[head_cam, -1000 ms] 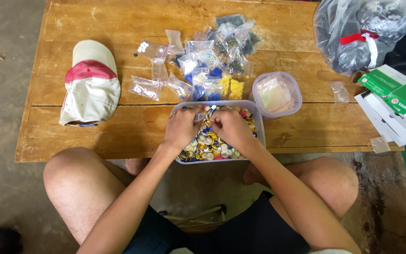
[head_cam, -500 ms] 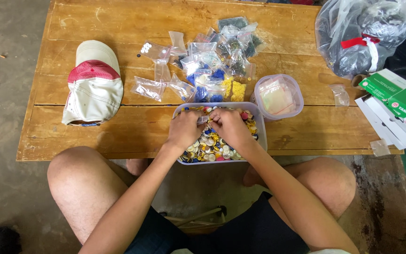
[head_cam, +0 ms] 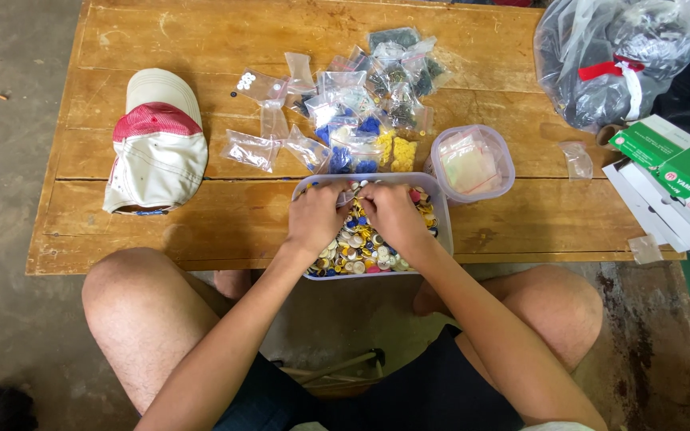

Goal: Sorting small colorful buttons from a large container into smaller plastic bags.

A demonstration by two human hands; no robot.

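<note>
wooden table (head_cam: 201, 215) on concrete floor (head_cam: 9, 160) | left hand (head_cam: 317, 215), right hand (head_cam: 393, 214) in button tub (head_cam: 441, 199), grip hidden

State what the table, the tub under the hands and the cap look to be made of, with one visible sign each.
Table: wood, worn varnish; plank seams and grain show.
Tub: probably clear plastic; the buttons show through its wall.
Cap: cloth, matte, cream and red; it sags softly.

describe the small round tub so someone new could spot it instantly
Start at the wooden table, then find the rectangular clear bin of mixed buttons at its near edge. Just to its right sits the small round tub: clear, rounded, holding only empty clear bags, not buttons.
</note>
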